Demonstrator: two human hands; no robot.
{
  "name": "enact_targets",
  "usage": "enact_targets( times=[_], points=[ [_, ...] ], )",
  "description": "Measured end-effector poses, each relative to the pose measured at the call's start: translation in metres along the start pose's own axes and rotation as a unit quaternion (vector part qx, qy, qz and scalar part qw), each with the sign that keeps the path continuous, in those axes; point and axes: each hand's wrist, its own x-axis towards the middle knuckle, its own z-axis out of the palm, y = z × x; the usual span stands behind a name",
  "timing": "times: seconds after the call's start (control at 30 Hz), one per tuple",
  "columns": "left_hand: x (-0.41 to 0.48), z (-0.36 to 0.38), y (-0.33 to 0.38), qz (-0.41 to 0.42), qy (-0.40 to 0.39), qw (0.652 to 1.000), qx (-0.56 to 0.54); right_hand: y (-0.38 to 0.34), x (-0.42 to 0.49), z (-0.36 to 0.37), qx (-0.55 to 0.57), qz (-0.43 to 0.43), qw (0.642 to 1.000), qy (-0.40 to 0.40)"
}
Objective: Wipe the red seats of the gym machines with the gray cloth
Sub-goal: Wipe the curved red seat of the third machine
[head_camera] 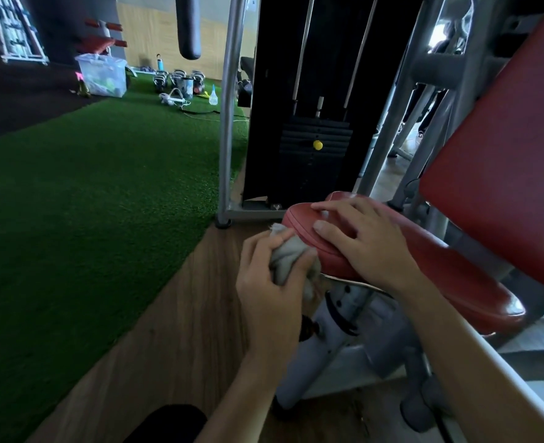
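The left hand (270, 276) is curled tight round the gray cloth (288, 254) and presses it against the near side edge of the red seat (440, 266), at its narrow front end. Most of the cloth is bunched inside the fist, so only a crumpled corner above the thumb and a fold hanging below the palm can be seen. The right hand (360, 241) lies flat on top of the seat with its fingers spread and fairly straight, gripping nothing and covering part of the padding. The seat's far end runs under the red backrest (504, 155), which is cut off by the right and top edges. Under the seat, the gray post (338, 330) is partly hidden by the left forearm. Behind it stands the dark weight stack (315, 139) with a yellow pin (317, 144). A dark rounded shape (168, 423) at the bottom edge is perhaps a knee. Farther off on the green turf (88, 187), a plastic bin (103, 75) and kettlebells (178, 79) are small and blurred.
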Motion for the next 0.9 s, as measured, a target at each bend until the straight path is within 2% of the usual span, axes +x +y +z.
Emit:
enact_targets(
  times=[0.13,0.27,0.37,0.47,0.57,0.63,0.77,0.9],
  points=[
    [0.02,-0.003,-0.001,-0.04,0.018,0.999,-0.002,0.0,0.0,0.0,0.002,0.005,1.0,-0.001],
    [-0.001,0.0,0.013,-0.003,-0.017,1.0,0.007,0.001,0.001,0.0,0.008,0.006,1.0,-0.003],
    [0.03,-0.003,-0.005,-0.058,0.008,0.998,0.002,0.0,0.0,-0.001,0.012,0.01,1.0,-0.008],
    [0.039,-0.006,-0.011,-0.121,-0.04,0.991,-0.044,0.001,0.001,-0.003,0.011,0.021,1.0,-0.014],
    [0.022,-0.013,0.0,-0.082,-0.095,0.991,-0.037,-0.002,0.004,-0.002,0.014,0.053,0.998,-0.014],
    [0.03,-0.014,-0.007,-0.056,-0.103,0.993,-0.034,-0.003,0.005,-0.002,0.016,0.067,0.997,-0.017],
    [0.083,-0.004,-0.022,-0.102,-0.128,0.986,-0.036,-0.001,0.007,-0.001,0.049,0.078,0.996,-0.012],
    [0.11,0.002,-0.03,-0.103,-0.211,0.971,-0.054,-0.001,0.031,-0.002,0.119,0.165,0.979,-0.01]
  ],
)
